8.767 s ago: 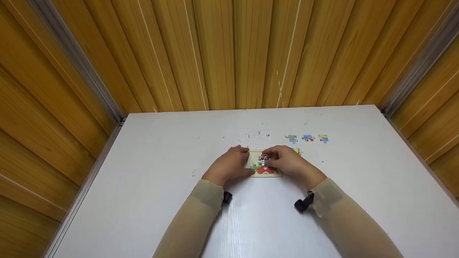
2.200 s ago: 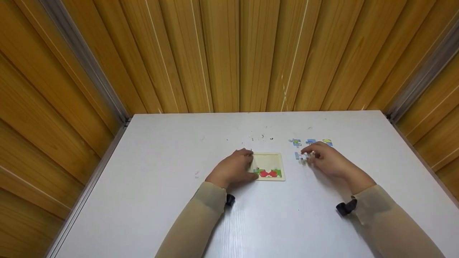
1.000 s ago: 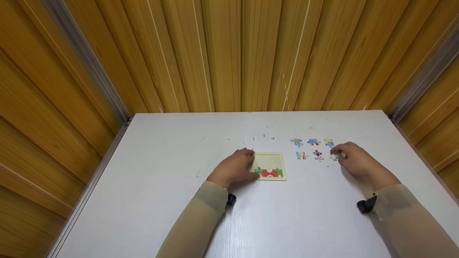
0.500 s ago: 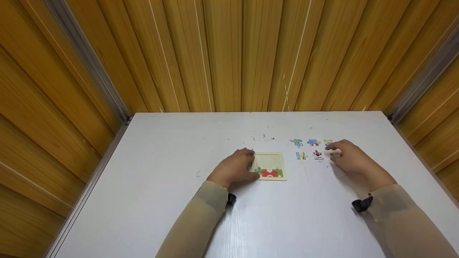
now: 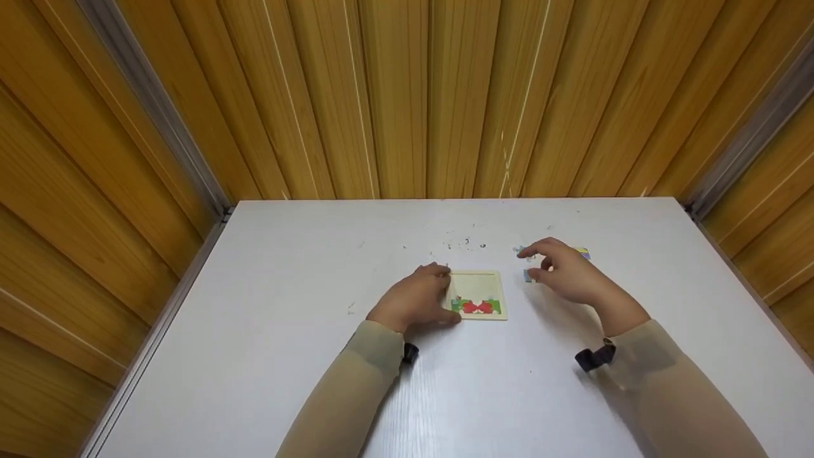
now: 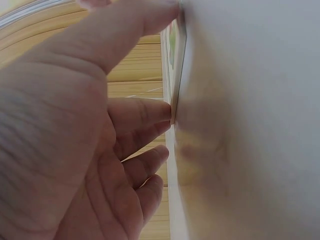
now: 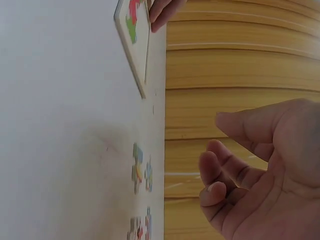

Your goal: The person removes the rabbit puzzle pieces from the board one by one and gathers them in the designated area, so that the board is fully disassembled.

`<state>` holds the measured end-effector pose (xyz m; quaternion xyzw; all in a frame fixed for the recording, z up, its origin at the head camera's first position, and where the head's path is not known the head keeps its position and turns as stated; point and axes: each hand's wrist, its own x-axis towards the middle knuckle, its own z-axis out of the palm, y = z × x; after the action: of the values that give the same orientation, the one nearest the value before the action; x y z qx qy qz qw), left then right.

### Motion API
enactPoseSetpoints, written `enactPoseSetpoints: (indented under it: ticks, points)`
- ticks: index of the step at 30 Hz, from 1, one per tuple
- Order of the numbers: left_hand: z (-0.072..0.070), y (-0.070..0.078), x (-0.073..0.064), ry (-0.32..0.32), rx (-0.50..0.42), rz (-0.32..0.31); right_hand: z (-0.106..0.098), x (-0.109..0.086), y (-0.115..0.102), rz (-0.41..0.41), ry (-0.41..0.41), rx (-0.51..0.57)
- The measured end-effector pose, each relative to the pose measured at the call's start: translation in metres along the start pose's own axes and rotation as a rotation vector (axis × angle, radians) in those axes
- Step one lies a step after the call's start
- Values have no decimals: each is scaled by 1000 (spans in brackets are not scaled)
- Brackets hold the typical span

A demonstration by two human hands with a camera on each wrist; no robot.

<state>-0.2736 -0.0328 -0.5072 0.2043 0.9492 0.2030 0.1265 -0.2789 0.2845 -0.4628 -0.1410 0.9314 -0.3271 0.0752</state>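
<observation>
A small pale wooden puzzle tray (image 5: 477,286) lies on the white table, with red and green puzzle pieces (image 5: 481,307) along its near side. My left hand (image 5: 413,296) holds its left edge, thumb at the near corner and index finger at the far one. To the right of the tray, my right hand (image 5: 569,273) hovers over loose jigsaw pieces, its fingers loosely bent and nothing between them. A blue and yellow piece (image 7: 137,167) and a second piece (image 7: 149,175) show below it in the right wrist view. Other pieces are hidden beneath the hand.
A yellow and blue piece (image 5: 581,253) lies just beyond the right hand. Dark specks (image 5: 467,243) mark the white table (image 5: 305,267) behind the tray. Wood-patterned panels (image 5: 394,95) stand along the table's far edge and sides.
The dog-face piece once at the tray now lies on the table among the loose pieces. Over the last second, my right hand has left the rightmost piece and moved left. My left hand stays put.
</observation>
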Motion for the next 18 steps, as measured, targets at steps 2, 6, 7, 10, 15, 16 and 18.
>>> enactPoseSetpoints:
  ticks: [2,6,7,10,15,16,18]
  points:
    - [0,1,1,-2,-4,2,5,3,-9,-7,5,16]
    - [0,2,3,-11,-3,8,15,5,-23,-20,11,53]
    - [0,2,4,-11,-2,13,18,5,-26,-24,8,65]
    - [1,2,5,-9,2,32,26,4,-32,-32,-3,112]
    - [1,2,7,-2,2,54,40,7,-36,-21,-21,190]
    - [1,2,7,-2,2,55,43,7,-36,-12,-27,207]
    - [1,2,6,-3,0,54,51,8,-36,9,-47,241]
